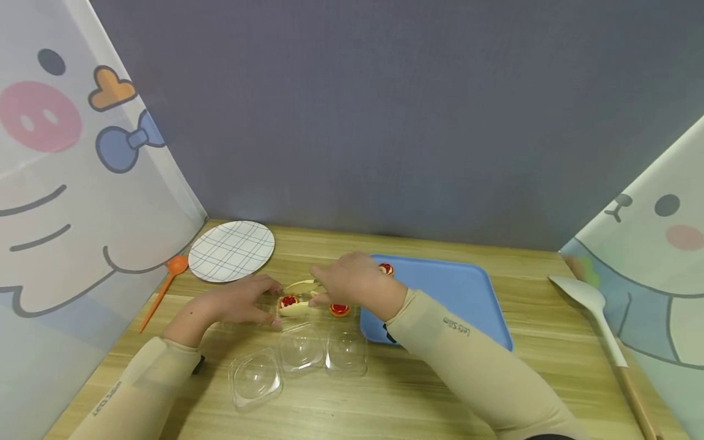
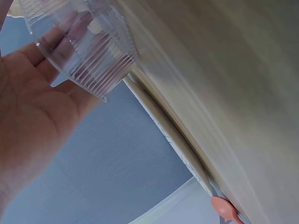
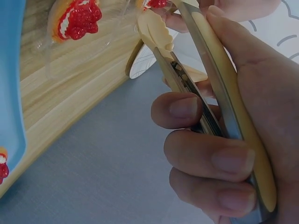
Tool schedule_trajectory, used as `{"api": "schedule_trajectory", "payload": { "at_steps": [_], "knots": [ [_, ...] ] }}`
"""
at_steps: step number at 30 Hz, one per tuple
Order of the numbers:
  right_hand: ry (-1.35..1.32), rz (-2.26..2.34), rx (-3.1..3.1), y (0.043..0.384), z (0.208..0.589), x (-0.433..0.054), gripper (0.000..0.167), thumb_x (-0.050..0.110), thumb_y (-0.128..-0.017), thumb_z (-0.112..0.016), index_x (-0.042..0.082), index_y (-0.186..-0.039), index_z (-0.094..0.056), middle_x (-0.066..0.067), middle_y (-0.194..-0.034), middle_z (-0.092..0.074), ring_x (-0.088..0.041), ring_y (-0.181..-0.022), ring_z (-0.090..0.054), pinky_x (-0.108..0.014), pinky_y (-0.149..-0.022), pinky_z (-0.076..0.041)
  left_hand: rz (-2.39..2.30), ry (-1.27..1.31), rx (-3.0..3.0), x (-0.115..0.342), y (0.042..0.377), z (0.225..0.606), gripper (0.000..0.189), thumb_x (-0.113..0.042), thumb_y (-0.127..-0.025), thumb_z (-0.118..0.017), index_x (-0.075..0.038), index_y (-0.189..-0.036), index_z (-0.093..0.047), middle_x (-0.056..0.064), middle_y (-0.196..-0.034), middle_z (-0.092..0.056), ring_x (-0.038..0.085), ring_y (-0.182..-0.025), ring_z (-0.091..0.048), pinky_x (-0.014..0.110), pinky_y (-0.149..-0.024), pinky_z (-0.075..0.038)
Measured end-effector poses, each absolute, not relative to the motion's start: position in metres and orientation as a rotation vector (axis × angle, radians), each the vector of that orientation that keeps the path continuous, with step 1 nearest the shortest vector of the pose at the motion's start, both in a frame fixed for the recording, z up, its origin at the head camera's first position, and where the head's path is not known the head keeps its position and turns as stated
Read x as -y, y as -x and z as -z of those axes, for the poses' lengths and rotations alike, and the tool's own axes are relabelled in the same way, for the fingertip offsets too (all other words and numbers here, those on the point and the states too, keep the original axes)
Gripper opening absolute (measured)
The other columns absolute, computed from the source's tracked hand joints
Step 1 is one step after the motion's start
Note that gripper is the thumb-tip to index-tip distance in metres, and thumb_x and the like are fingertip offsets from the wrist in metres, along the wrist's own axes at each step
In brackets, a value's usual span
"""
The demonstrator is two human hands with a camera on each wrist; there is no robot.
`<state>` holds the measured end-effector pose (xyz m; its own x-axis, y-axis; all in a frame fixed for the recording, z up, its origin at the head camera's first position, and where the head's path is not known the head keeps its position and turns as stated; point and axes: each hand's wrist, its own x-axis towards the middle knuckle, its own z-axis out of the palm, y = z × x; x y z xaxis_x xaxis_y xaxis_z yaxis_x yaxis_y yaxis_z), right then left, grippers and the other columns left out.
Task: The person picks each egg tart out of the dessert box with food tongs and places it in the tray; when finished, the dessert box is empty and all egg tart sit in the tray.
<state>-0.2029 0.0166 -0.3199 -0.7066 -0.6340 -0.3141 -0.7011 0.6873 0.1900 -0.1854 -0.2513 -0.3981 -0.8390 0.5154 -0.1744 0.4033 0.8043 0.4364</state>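
My right hand (image 1: 352,278) grips a pair of tongs (image 3: 217,70) with cream tips and metal arms. The tips are spread about a small red-topped tart (image 1: 288,301) in a clear plastic container (image 2: 100,51); whether they touch it I cannot tell. My left hand (image 1: 242,299) holds that container at its left end, thumb on the near side and fingers on the far side. A second tart (image 1: 339,310) sits in clear plastic to the right. Clear domed lids (image 1: 301,347) lie open toward the near side.
A blue tray (image 1: 445,293) with another tart (image 1: 386,269) at its far left corner stands to the right. A checked plate (image 1: 231,250) and an orange spoon (image 1: 165,290) lie at the left. A long-handled white spoon (image 1: 591,299) leans at the right wall.
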Motion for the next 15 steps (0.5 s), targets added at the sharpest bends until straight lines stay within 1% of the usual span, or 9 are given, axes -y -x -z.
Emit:
{"api": "schedule_trajectory", "payload": {
  "at_steps": [4, 9, 15],
  "knots": [
    [1.085, -0.427, -2.677, 0.2027, 0.3221, -0.0146, 0.051, 0.073, -0.101, -0.052, 0.026, -0.121, -0.057, 0.006, -0.075, -0.062, -0.014, -0.065, -0.055, -0.036, -0.059, -0.052, -0.571, -0.702, -2.699, 0.2511, 0.1853, 0.3978, 0.079, -0.056, -0.087, -0.084, -0.004, -0.142, -0.061, 0.008, -0.138, -0.067, 0.032, -0.130, -0.063, 0.055, -0.111, -0.053],
    [1.116, -0.441, -2.671, 0.2024, 0.3224, -0.0135, 0.051, 0.071, -0.102, -0.050, 0.026, -0.123, -0.058, 0.007, -0.076, -0.064, -0.014, -0.068, -0.062, -0.036, -0.066, -0.055, -0.578, -0.710, -2.695, 0.2509, 0.1852, 0.3971, 0.079, -0.055, -0.087, -0.085, -0.004, -0.142, -0.061, 0.009, -0.138, -0.067, 0.032, -0.129, -0.063, 0.055, -0.110, -0.054],
    [1.127, -0.439, -2.666, 0.2025, 0.3229, -0.0133, 0.049, 0.069, -0.103, -0.049, 0.026, -0.123, -0.058, 0.008, -0.081, -0.066, -0.013, -0.072, -0.063, -0.036, -0.070, -0.057, -0.573, -0.706, -2.698, 0.2512, 0.1852, 0.3974, 0.079, -0.056, -0.087, -0.084, -0.005, -0.142, -0.061, 0.008, -0.138, -0.067, 0.032, -0.130, -0.063, 0.055, -0.111, -0.053]
  ]
}}
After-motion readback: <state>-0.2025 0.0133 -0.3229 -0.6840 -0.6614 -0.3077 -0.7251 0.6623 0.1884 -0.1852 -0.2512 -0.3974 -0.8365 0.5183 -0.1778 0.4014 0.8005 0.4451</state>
